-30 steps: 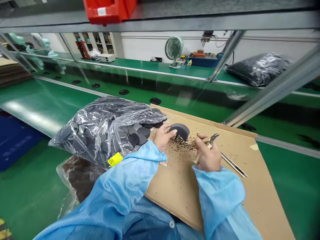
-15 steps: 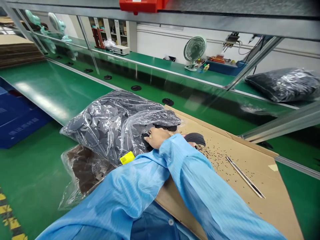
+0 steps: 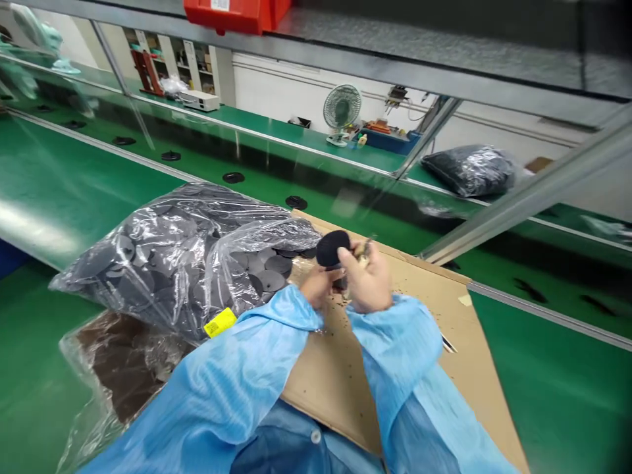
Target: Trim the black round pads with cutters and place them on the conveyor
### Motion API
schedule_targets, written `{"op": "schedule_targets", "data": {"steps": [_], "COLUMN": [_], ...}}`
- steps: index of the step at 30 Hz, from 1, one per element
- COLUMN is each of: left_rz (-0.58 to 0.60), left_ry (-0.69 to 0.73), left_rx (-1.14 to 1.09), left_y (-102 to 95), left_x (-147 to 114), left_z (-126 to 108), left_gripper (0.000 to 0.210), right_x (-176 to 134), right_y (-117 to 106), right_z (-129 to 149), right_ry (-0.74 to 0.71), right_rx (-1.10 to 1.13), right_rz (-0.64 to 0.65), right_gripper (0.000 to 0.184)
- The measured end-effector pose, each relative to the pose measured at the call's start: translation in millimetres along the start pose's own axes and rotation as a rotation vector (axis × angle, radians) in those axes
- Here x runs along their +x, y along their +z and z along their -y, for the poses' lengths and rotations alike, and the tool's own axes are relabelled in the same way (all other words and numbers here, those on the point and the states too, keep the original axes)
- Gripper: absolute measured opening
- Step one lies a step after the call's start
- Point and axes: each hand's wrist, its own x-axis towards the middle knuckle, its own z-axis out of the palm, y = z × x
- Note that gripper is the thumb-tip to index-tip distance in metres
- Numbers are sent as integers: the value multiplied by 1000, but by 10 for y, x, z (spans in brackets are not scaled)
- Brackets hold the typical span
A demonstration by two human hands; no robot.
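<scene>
A black round disc is raised above the cardboard, with the thumb of my right hand pressed on its edge. Something small and brassy shows among the curled right fingers, too blurred to name. Just below, my left hand is closed around dark pieces that are mostly hidden; its fingertips meet the disc's lower edge. To the left lies a clear plastic bag full of dark grey discs, its mouth toward my hands. Loose grey discs show at that opening.
Cardboard covers the bench under my hands, sprinkled with tiny dark bits. A slim metal tool lies partly behind my right sleeve. A brown-filled plastic bag sits at the lower left. Black discs line the green belt beyond; a metal post slants at right.
My right hand has come out of the bag's mouth and moved right, now with a black disc. My left hand has shifted left from over the cardboard, and my arms are no longer crossed.
</scene>
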Motion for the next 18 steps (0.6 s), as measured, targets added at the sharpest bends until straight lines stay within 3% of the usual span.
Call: {"op": "schedule_targets", "data": {"steps": [3, 6, 11, 18], "left_rz": [259, 339, 407, 409], "left_ry": [-123, -206, -194, -142], "left_rx": [-230, -463, -481, -423], "left_y": [30, 16, -1, 15], "left_x": [-72, -92, -163, -239], "left_z": [16, 23, 1, -28], "left_gripper": [24, 36, 51, 52], "right_x": [-59, -179, -360, -413], "right_y": [-456, -688, -692, -690], "right_z": [-217, -514, -835, -789], "right_ry": [32, 87, 62, 41], "right_rx": [116, 72, -100, -176], "right_rz": [-232, -264, -121, -96], "right_gripper": [30, 30, 24, 22]}}
